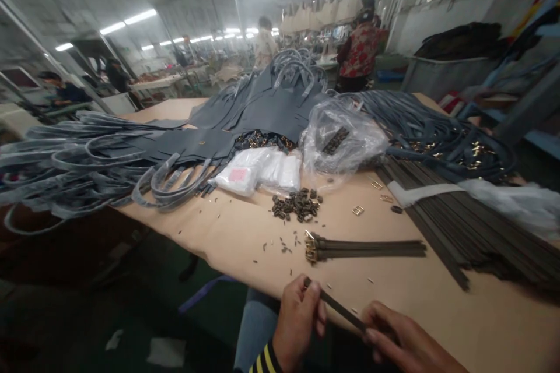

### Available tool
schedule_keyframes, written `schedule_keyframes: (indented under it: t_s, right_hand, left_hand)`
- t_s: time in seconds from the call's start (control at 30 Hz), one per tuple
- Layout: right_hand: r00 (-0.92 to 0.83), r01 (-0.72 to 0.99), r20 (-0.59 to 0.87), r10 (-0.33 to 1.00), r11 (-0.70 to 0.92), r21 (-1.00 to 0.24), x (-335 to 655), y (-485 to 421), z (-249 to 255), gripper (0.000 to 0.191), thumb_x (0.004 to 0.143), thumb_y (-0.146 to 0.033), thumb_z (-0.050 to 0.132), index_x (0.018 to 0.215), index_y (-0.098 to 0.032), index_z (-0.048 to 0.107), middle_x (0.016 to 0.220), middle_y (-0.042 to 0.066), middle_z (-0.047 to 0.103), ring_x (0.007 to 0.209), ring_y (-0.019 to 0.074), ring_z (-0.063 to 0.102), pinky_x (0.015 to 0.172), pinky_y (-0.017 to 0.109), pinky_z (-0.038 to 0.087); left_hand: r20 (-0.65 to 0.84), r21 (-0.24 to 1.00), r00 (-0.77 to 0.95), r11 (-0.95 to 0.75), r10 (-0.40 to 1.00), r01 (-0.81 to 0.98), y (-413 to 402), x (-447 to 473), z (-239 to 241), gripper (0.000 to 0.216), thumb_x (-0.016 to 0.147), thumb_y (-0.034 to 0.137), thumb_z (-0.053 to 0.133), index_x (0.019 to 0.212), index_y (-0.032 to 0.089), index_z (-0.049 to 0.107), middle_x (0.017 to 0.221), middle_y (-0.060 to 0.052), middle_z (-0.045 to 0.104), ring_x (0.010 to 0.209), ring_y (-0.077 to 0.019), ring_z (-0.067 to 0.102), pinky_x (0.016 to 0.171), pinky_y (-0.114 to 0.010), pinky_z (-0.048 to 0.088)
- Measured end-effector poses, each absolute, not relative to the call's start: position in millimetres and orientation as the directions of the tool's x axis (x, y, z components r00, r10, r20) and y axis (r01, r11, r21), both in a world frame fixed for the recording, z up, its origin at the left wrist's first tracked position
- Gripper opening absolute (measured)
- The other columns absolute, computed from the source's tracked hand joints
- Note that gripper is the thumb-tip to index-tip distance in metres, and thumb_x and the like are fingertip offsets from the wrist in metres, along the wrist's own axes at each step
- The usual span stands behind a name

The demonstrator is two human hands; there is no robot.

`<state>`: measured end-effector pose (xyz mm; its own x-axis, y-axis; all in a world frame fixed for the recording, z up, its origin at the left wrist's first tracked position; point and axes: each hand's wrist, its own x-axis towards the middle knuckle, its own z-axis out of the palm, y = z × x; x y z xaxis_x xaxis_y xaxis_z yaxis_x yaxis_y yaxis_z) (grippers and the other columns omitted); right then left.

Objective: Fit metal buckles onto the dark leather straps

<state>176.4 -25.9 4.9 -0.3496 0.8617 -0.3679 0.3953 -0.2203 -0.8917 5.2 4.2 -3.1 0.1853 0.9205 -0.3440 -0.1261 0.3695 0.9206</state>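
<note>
My left hand (pixel 300 319) pinches one end of a thin dark leather strap (pixel 340 310) at the table's near edge. Its other end runs into my right hand (pixel 402 338), whose fingers are closed around it. Just beyond, a small bundle of finished straps with brass buckles (pixel 363 248) lies flat on the tan table (pixel 245 233). A pile of small dark metal loops (pixel 297 205) sits past it, with a loose brass buckle (pixel 358 210) to its right.
A thick stack of dark straps (pixel 472 227) fills the right side. Grey bag panels and handles (pixel 131 157) cover the left and back. White packets (pixel 258 172) and a clear plastic bag (pixel 341 140) lie mid-table. Other people work in the background.
</note>
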Motion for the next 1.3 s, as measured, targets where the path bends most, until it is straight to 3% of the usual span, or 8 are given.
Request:
schedule_keyframes:
  t_s: [0.13,0.27,0.53,0.83,1.03,1.3]
  right_hand:
    - [-0.420,0.149,-0.298,0.857,-0.259,-0.954,149.3,-15.4,12.9,0.026,0.078,-0.040,0.045,0.074,-0.015,0.052,0.066,0.000,0.055,0.058,0.0118,0.050,0.055,0.024,0.040]
    - [-0.447,-0.040,-0.316,0.837,-0.371,-0.928,140.1,-16.2,-0.2,0.031,0.072,-0.044,0.055,0.077,-0.014,0.053,0.061,-0.001,0.053,0.053,0.0095,0.047,0.050,0.022,0.037]
    - [-0.482,-0.115,-0.264,0.836,-0.359,-0.926,140.7,-18.4,0.7,0.034,0.068,-0.048,0.059,0.072,-0.015,0.051,0.063,0.001,0.055,0.054,0.0102,0.048,0.053,0.024,0.038]
    - [-0.541,-0.183,-0.224,0.810,-0.374,-0.909,151.1,-23.4,5.0,0.034,0.067,-0.046,0.062,0.066,-0.014,0.048,0.055,-0.003,0.050,0.047,0.0070,0.047,0.048,0.019,0.034]
    - [-0.568,-0.360,-0.190,0.801,-0.450,-0.817,168.2,-32.5,-3.9,0.034,0.063,-0.041,0.067,0.066,-0.014,0.048,0.056,-0.002,0.053,0.037,0.0025,0.045,0.036,0.013,0.026]
    - [-0.407,-0.629,-0.114,0.906,-0.368,-0.685,152.1,-34.3,-4.2,0.028,0.062,-0.037,0.068,0.062,-0.015,0.050,0.050,-0.005,0.048,0.031,0.0000,0.032,0.033,0.014,0.023]
  left_hand:
    - [-0.361,0.912,0.263,0.398,0.895,-0.101,-7.6,7.0,-8.8,0.037,0.074,0.050,0.047,0.060,0.016,0.040,0.041,0.007,0.042,0.032,-0.0033,0.035,0.035,-0.016,0.026]
    - [-0.401,0.857,0.298,0.470,0.866,-0.211,-6.0,3.8,-8.5,0.040,0.069,0.051,0.053,0.057,0.017,0.036,0.039,0.011,0.031,0.032,-0.0016,0.025,0.033,-0.016,0.020]
    - [-0.437,0.697,0.350,0.558,0.829,-0.450,-11.3,10.4,-10.3,0.040,0.064,0.049,0.059,0.056,0.018,0.035,0.037,0.012,0.026,0.031,-0.0017,0.023,0.033,-0.016,0.022]
    - [-0.445,0.760,0.029,0.395,0.895,-0.516,6.9,-18.4,-8.8,0.039,0.063,0.044,0.063,0.055,0.017,0.036,0.038,0.012,0.029,0.032,-0.0013,0.026,0.035,-0.015,0.024]
    - [-0.437,0.791,-0.211,0.262,0.874,-0.553,18.3,-63.5,-5.9,0.039,0.059,0.036,0.069,0.055,0.017,0.035,0.038,0.012,0.032,0.033,-0.0016,0.030,0.036,-0.015,0.028]
    - [-0.467,0.795,-0.283,0.257,0.838,-0.550,11.4,-79.3,-19.1,0.040,0.056,0.036,0.071,0.058,0.017,0.036,0.039,0.012,0.032,0.034,-0.0023,0.031,0.036,-0.014,0.029]
